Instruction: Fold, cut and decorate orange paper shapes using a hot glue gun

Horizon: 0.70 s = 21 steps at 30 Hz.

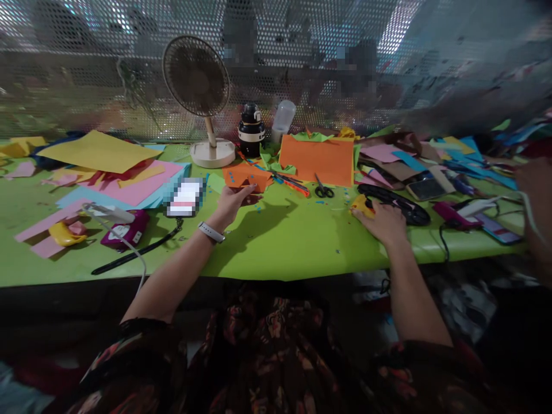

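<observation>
My left hand (238, 201) is raised over the green table, its fingers closed in a pinch. What is between them, if anything, I cannot make out. Just behind it lies a piece of orange paper (244, 173) with blue dots on it. My right hand (384, 221) is closed over a small yellow tool (363, 206), mostly hidden under the fingers. Right beside that hand is a long black object (414, 211). Black-handled scissors (323, 188) and an orange cutter (298, 188) lie between the hands, with blue paper bits around.
A fan (212, 154), a black bottle (251, 135) and a clear bottle (283, 118) stand along the mesh wall. A phone (185, 198) lies left, near a purple device (126, 230). Coloured paper (101, 150) is heaped at both sides. Another person's arm (537, 213) shows far right.
</observation>
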Tool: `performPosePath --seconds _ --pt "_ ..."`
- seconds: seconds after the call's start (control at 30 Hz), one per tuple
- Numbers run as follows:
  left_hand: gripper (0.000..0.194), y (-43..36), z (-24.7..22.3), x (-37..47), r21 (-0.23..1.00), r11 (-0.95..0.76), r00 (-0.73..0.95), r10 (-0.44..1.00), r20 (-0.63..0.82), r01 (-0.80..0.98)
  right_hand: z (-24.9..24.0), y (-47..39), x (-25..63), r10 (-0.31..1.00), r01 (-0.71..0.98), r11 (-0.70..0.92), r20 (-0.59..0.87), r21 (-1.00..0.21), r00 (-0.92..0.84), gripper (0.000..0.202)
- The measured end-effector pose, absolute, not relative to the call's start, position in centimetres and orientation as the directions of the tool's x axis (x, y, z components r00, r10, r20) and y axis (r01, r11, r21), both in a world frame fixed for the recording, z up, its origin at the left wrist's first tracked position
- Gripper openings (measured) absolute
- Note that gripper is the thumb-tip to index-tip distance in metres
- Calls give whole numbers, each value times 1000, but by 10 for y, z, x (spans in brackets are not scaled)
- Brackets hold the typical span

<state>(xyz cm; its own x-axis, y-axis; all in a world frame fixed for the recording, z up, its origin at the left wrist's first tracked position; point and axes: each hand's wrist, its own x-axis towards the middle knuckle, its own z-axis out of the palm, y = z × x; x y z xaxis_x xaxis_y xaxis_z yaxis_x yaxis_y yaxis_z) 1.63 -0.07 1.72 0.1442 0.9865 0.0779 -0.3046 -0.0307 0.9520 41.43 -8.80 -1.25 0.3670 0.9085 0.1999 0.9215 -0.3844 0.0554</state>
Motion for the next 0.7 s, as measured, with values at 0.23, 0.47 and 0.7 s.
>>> performPosePath --seconds 0.23,0.47,0.7 --pt "30 2 15 15 967 -25 136 989 61 -254 -16 -93 432 955 962 -262 164 76 247 71" --pt "30 3 13 15 968 -25 149 987 64 -249 -8 -84 454 975 971 -213 81 105 205 63" --pt "32 3 12 15 975 -23 157 986 59 -223 -16 -79 442 971 962 -232 100 143 219 70"
